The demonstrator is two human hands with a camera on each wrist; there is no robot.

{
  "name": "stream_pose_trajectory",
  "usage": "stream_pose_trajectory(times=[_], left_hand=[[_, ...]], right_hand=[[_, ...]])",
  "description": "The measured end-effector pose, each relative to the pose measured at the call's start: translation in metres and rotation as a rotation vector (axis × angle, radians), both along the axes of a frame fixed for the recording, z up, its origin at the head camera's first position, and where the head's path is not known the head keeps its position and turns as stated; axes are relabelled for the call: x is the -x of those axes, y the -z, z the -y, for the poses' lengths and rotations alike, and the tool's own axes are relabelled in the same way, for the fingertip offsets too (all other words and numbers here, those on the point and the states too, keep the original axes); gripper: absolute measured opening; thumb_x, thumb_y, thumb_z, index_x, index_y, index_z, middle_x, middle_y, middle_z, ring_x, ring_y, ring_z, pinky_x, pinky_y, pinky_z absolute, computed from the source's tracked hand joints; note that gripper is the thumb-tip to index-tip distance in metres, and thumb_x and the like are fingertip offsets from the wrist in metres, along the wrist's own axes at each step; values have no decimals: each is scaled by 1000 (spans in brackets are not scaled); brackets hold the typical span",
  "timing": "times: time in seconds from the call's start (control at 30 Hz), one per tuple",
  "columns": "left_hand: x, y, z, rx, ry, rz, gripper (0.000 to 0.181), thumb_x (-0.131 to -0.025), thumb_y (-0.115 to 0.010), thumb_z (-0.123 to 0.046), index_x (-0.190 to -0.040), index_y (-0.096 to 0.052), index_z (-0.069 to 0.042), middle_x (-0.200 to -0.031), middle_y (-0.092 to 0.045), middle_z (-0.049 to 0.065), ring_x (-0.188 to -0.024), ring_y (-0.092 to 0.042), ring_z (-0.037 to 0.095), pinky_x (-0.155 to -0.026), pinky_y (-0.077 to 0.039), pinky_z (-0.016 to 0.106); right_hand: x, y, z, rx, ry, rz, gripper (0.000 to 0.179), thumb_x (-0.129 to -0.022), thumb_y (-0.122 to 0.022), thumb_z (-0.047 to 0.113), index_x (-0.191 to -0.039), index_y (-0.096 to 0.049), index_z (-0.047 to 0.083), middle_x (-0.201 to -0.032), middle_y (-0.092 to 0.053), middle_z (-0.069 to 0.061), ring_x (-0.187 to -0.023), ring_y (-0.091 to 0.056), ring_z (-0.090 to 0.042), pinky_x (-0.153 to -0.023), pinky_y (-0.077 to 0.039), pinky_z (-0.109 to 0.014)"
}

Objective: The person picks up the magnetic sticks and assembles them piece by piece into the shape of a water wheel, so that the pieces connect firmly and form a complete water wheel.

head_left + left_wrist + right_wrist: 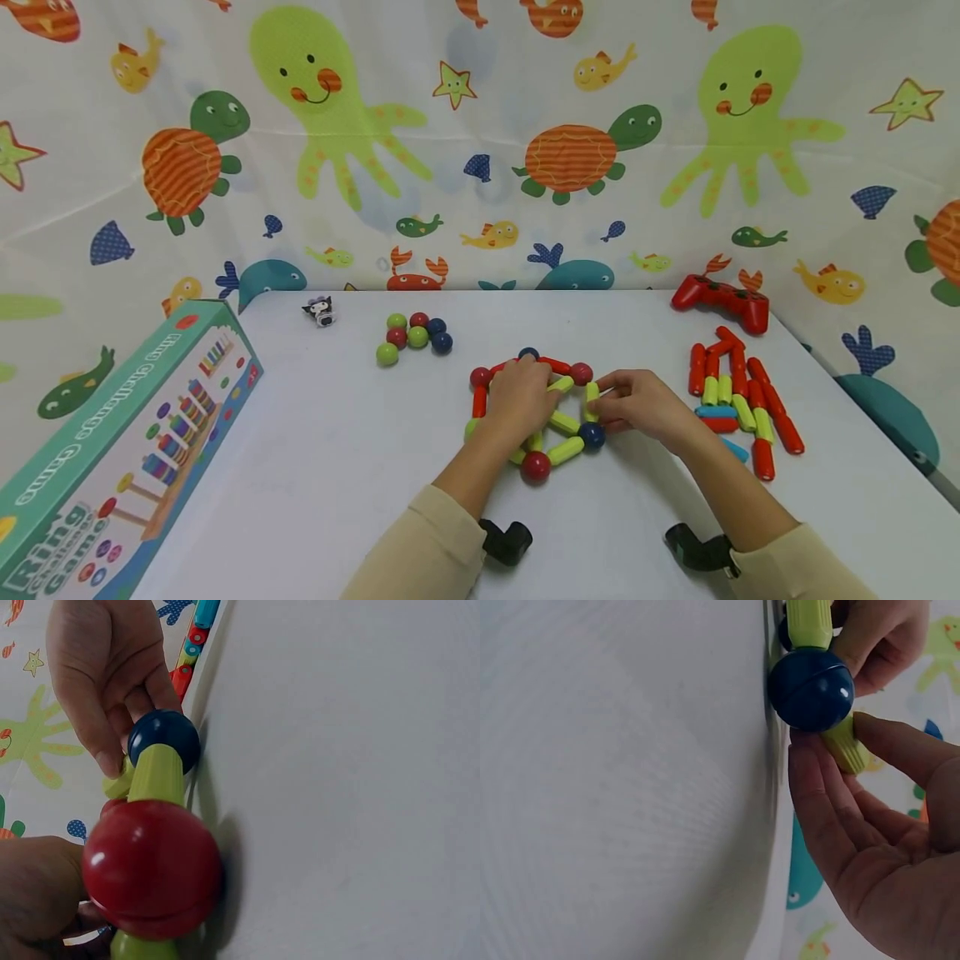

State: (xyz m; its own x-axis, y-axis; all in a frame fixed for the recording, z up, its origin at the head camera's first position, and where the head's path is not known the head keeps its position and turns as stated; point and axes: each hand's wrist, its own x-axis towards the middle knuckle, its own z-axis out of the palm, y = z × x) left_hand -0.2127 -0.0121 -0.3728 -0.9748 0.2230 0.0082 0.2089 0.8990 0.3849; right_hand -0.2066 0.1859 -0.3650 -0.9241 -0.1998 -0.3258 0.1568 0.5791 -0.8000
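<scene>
On the white table stands a ring-shaped build of sticks and balls, with a red ball [536, 467] at its near corner and a blue ball [592, 435] to the right. My right hand [641, 404] pinches a lime-green stick [846, 746] joined to that blue ball, thumb on one side and fingers on the other. My left hand [525, 396] reaches over the middle of the build, fingers curled down at another green stick [561, 384]; its fingertips are mostly hidden. Red sticks [555, 365] and a second red ball [581, 373] form the far side.
Several loose green, red and blue balls [417, 337] lie behind on the left. Loose red, green and blue sticks [738, 367] lie at the right, below a red game controller [720, 302]. A toy box [150, 433] stands far left; a small figurine [320, 311] sits at the back.
</scene>
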Motion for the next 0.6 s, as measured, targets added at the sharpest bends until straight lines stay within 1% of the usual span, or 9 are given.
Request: stream_pose_trajectory(times=[0.1,0.27,0.4,0.6], left_hand=[[0,0,0,-3,4,3,34,-94,-76,-39,-119,-75,-15,-98,-59,1,-91,-55,17,-70,-50,29],[0,1,1,-10,1,5,33,-94,-75,-39,-118,-75,-15,-97,-59,1,-91,-55,17,-69,-50,29],[0,2,1,-13,2,4,34,-95,-74,-38,-120,-75,-15,-97,-59,1,-90,-54,17,-69,-49,28],[1,3,1,-15,2,-6,34,-95,-75,-38,-121,-76,-16,-96,-60,0,-89,-54,17,-68,-48,27]], right_hand=[[0,1,1,-12,4,3,56,-95,-75,26,-139,-57,-3,-104,-70,-10,-88,-70,-16,-83,-62,-30],[1,3,3,-32,3,9,57,-96,-74,26,-141,-56,-3,-113,-70,-13,-91,-70,-17,-84,-62,-29],[1,5,4,-34,6,12,56,-96,-74,26,-140,-58,-4,-119,-71,-15,-90,-71,-17,-85,-62,-30],[2,6,3,-54,20,20,54,-96,-74,29,-137,-61,-3,-114,-73,-12,-89,-70,-17,-84,-62,-30]])
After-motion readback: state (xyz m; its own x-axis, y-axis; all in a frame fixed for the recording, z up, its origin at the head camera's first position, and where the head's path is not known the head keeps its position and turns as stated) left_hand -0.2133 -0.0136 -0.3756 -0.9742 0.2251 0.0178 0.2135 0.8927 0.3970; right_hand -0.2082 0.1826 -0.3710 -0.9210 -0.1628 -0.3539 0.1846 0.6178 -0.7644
